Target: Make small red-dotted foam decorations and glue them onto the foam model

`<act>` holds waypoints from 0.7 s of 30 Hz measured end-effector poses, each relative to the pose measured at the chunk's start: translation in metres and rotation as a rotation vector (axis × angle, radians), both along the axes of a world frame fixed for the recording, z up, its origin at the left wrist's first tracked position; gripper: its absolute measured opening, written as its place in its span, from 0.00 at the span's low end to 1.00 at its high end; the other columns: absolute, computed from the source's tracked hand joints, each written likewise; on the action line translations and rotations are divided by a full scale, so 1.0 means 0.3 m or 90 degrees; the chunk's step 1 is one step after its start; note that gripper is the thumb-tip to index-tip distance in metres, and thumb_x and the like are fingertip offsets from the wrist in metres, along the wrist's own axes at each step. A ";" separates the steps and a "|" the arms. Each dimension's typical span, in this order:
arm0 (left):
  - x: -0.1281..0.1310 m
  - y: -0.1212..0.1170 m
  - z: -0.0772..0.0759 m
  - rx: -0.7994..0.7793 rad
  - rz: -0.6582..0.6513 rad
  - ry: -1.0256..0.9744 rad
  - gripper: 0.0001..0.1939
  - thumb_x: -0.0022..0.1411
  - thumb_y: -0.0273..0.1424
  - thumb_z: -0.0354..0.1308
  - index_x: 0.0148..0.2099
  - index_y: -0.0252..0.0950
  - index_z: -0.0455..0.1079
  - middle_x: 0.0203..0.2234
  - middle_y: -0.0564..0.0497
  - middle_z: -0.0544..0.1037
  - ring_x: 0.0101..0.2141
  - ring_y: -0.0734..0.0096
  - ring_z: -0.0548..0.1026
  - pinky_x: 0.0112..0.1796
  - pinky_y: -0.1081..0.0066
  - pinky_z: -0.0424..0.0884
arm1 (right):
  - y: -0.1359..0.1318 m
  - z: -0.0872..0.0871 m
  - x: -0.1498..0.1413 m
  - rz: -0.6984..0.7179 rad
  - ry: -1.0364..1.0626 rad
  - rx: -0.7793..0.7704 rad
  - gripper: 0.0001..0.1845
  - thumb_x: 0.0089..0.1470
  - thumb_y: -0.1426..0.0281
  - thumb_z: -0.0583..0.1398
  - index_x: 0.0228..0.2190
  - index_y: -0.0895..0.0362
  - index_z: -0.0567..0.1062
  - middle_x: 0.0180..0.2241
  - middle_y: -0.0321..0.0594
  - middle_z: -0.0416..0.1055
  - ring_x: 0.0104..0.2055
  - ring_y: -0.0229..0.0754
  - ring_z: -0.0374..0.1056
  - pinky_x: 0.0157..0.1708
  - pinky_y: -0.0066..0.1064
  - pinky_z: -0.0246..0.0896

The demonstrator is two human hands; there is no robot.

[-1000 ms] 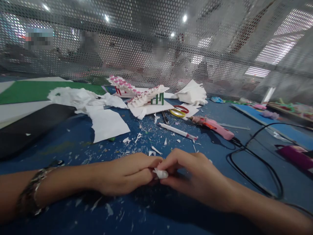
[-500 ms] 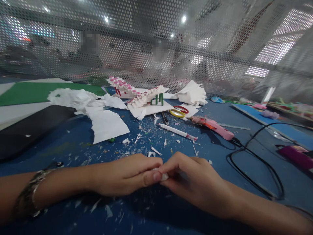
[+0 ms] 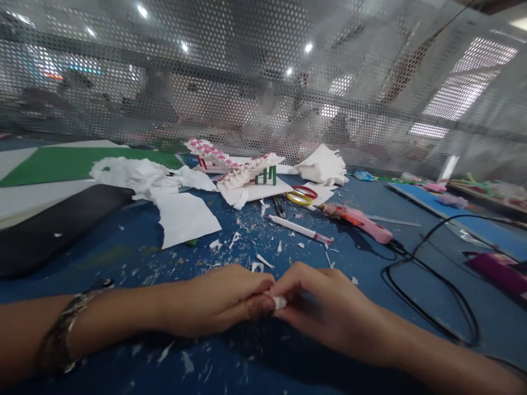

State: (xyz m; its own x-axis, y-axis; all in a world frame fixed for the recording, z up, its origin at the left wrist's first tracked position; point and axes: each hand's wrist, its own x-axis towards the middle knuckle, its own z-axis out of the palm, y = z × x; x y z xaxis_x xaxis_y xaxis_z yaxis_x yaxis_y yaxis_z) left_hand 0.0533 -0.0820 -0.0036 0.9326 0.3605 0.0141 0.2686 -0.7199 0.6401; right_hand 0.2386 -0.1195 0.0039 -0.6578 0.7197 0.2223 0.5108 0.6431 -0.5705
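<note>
My left hand [image 3: 222, 302] and my right hand [image 3: 325, 312] meet low in the middle of the view, above the blue table. Between their fingertips is a small white piece [image 3: 280, 302], perhaps rolled or folded paper; most of it is hidden by the fingers. Both hands are closed in a pinch on it. White scraps [image 3: 257, 267] lie just beyond my fingers. Farther off lies a white pen [image 3: 300, 229], with a pink hot glue gun [image 3: 358, 219] to its right.
Scissors with red and yellow handles [image 3: 300, 201] lie by a white paper model [image 3: 247, 171] with pink dots and green posts. Crumpled paper [image 3: 135, 174] and a black flat object [image 3: 61, 230] are at left. A black cable [image 3: 389, 280] loops at right. Perforated metal [image 3: 230, 109] stands behind.
The view has tilted up slightly, so everything sits a little lower. More of the white piece shows between my fingertips. Both hands keep nearly the same pose.
</note>
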 end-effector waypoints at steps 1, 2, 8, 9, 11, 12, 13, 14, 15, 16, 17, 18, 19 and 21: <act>0.001 -0.003 0.000 0.020 -0.003 -0.008 0.15 0.62 0.35 0.33 0.33 0.35 0.57 0.26 0.49 0.69 0.26 0.70 0.66 0.29 0.74 0.61 | 0.001 0.005 0.001 0.008 -0.001 -0.022 0.07 0.50 0.70 0.55 0.34 0.55 0.66 0.24 0.31 0.69 0.24 0.28 0.64 0.22 0.18 0.56; 0.001 -0.006 0.000 0.047 -0.005 -0.016 0.16 0.63 0.35 0.32 0.33 0.35 0.58 0.26 0.48 0.69 0.27 0.70 0.67 0.29 0.74 0.61 | 0.002 0.011 0.003 0.017 0.002 -0.043 0.08 0.49 0.70 0.56 0.35 0.55 0.65 0.25 0.32 0.70 0.25 0.29 0.64 0.24 0.19 0.57; -0.005 -0.025 -0.001 0.186 0.012 -0.011 0.16 0.63 0.34 0.32 0.30 0.37 0.57 0.22 0.51 0.68 0.23 0.70 0.65 0.27 0.73 0.60 | 0.077 0.083 0.046 -0.089 0.082 -0.029 0.09 0.54 0.68 0.49 0.28 0.58 0.65 0.18 0.32 0.66 0.18 0.29 0.61 0.18 0.21 0.56; -0.007 -0.026 -0.001 0.187 0.014 -0.017 0.15 0.63 0.34 0.32 0.30 0.37 0.57 0.22 0.52 0.68 0.23 0.70 0.64 0.26 0.73 0.60 | 0.107 0.107 0.057 -0.130 0.046 0.030 0.09 0.53 0.68 0.49 0.27 0.58 0.66 0.18 0.33 0.66 0.18 0.29 0.60 0.19 0.22 0.55; -0.010 -0.025 -0.001 0.186 0.019 -0.024 0.15 0.63 0.34 0.32 0.30 0.37 0.56 0.22 0.52 0.68 0.22 0.71 0.64 0.25 0.73 0.59 | 0.184 0.166 0.077 -0.190 -0.117 0.168 0.12 0.54 0.68 0.47 0.27 0.58 0.67 0.20 0.35 0.67 0.20 0.31 0.61 0.23 0.25 0.54; -0.011 -0.023 0.000 0.187 0.020 -0.024 0.15 0.63 0.34 0.32 0.30 0.37 0.56 0.22 0.52 0.68 0.22 0.71 0.65 0.25 0.73 0.59 | 0.229 0.199 0.085 -0.211 -0.232 0.221 0.14 0.54 0.69 0.46 0.27 0.58 0.68 0.20 0.36 0.67 0.20 0.32 0.60 0.23 0.26 0.53; -0.012 -0.022 0.001 0.188 0.018 -0.021 0.15 0.63 0.34 0.32 0.30 0.37 0.56 0.22 0.51 0.68 0.23 0.70 0.65 0.25 0.73 0.59 | 0.275 0.231 0.090 -0.249 -0.356 0.260 0.16 0.55 0.68 0.45 0.25 0.58 0.68 0.21 0.38 0.67 0.21 0.34 0.60 0.24 0.28 0.51; -0.012 -0.020 0.001 0.189 0.015 -0.015 0.15 0.63 0.34 0.32 0.30 0.37 0.55 0.22 0.51 0.68 0.23 0.70 0.65 0.25 0.73 0.59 | 0.323 0.260 0.093 -0.296 -0.465 0.287 0.17 0.55 0.67 0.44 0.24 0.59 0.69 0.22 0.40 0.67 0.23 0.36 0.61 0.24 0.29 0.49; -0.013 -0.019 0.002 0.190 0.013 -0.011 0.15 0.63 0.34 0.31 0.29 0.37 0.55 0.22 0.51 0.68 0.23 0.70 0.65 0.25 0.72 0.60 | 0.369 0.285 0.094 -0.315 -0.489 0.290 0.19 0.55 0.66 0.44 0.24 0.59 0.69 0.22 0.43 0.68 0.25 0.39 0.61 0.24 0.30 0.48; -0.013 -0.018 0.002 0.192 0.012 -0.009 0.16 0.63 0.34 0.31 0.29 0.37 0.55 0.22 0.51 0.68 0.23 0.70 0.65 0.25 0.72 0.60 | 0.413 0.304 0.093 -0.315 -0.514 0.277 0.20 0.54 0.66 0.44 0.23 0.60 0.70 0.23 0.44 0.68 0.26 0.40 0.62 0.25 0.31 0.48; -0.014 -0.017 0.002 0.194 0.012 -0.009 0.16 0.63 0.35 0.31 0.29 0.37 0.55 0.22 0.51 0.68 0.23 0.70 0.65 0.26 0.72 0.60 | 0.454 0.315 0.092 -0.294 -0.588 0.208 0.19 0.54 0.67 0.45 0.23 0.61 0.71 0.25 0.44 0.69 0.28 0.40 0.63 0.27 0.31 0.49; -0.015 -0.016 0.001 0.195 0.012 -0.012 0.16 0.63 0.35 0.31 0.29 0.37 0.55 0.22 0.51 0.68 0.23 0.70 0.65 0.25 0.72 0.60 | 0.491 0.319 0.089 -0.281 -0.616 0.172 0.16 0.53 0.68 0.48 0.24 0.62 0.72 0.26 0.44 0.69 0.30 0.41 0.64 0.28 0.30 0.51; -0.015 -0.015 0.000 0.197 0.011 -0.016 0.16 0.63 0.35 0.31 0.29 0.37 0.55 0.22 0.51 0.68 0.23 0.71 0.65 0.25 0.73 0.60 | 0.524 0.315 0.086 -0.271 -0.634 0.142 0.12 0.50 0.69 0.52 0.26 0.62 0.72 0.28 0.43 0.70 0.31 0.41 0.64 0.29 0.30 0.52; -0.016 -0.013 -0.004 0.203 0.004 -0.028 0.16 0.63 0.35 0.31 0.28 0.37 0.56 0.21 0.51 0.68 0.22 0.71 0.65 0.25 0.73 0.60 | 0.576 0.290 0.080 -0.260 -0.677 0.076 0.10 0.48 0.68 0.56 0.28 0.62 0.72 0.30 0.42 0.70 0.33 0.41 0.65 0.31 0.30 0.56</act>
